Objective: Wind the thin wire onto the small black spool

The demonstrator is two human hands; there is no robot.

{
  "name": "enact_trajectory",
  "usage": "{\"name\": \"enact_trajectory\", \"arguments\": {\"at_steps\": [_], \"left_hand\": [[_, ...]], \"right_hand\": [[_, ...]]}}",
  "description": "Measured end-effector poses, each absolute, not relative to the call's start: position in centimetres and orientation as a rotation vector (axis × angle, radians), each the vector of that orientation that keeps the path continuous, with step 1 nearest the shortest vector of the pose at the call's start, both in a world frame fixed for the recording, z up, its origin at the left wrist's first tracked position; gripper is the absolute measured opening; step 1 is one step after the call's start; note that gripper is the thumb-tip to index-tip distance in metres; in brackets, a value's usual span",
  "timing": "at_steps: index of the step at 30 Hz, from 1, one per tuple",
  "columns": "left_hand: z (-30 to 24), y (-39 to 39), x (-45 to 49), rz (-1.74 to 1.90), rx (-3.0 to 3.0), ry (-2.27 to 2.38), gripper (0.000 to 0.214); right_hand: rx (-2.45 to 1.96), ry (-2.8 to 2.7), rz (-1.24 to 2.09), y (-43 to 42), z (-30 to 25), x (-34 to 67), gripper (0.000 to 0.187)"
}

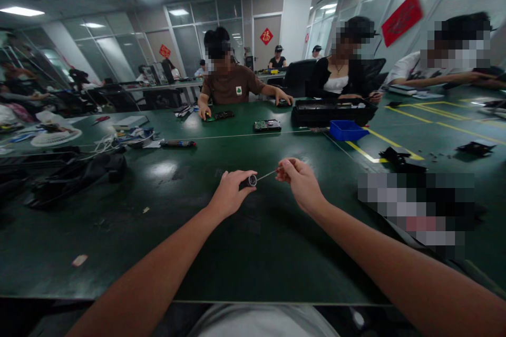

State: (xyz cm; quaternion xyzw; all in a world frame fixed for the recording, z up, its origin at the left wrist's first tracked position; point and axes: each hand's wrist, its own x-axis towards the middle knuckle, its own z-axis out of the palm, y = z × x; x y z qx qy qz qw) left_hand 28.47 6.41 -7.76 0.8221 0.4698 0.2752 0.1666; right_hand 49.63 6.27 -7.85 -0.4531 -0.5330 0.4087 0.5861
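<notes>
My left hand (233,192) is closed round a small black cylinder (250,181), whose round end with a pale rim faces right and towards me. My right hand (298,181) pinches a thin, light-coloured rod (266,175) between its fingertips. That rod slants down to the left, and its far end meets the round end of the cylinder. Whether the tip sits inside the cylinder or only touches its rim, I cannot tell. Both hands are held above the green tabletop (221,274), near its middle.
Ahead lie a hard drive (267,125), a blue tray (348,130) and a long black housing (334,113). To the left are a screwdriver (178,144), cables and black plastic parts (79,176). Black brackets (403,159) lie right. A person in brown (237,87) sits opposite.
</notes>
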Motion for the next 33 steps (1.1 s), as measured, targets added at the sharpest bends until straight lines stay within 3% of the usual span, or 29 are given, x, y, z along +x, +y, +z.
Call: {"name": "enact_trajectory", "arguments": {"at_steps": [33], "left_hand": [[-8.42,7.19,28.22,0.744,2.363,1.433,0.041]], "right_hand": [[-1.115,-1.454,0.726,5.31,-7.27,49.43,0.024]]}}
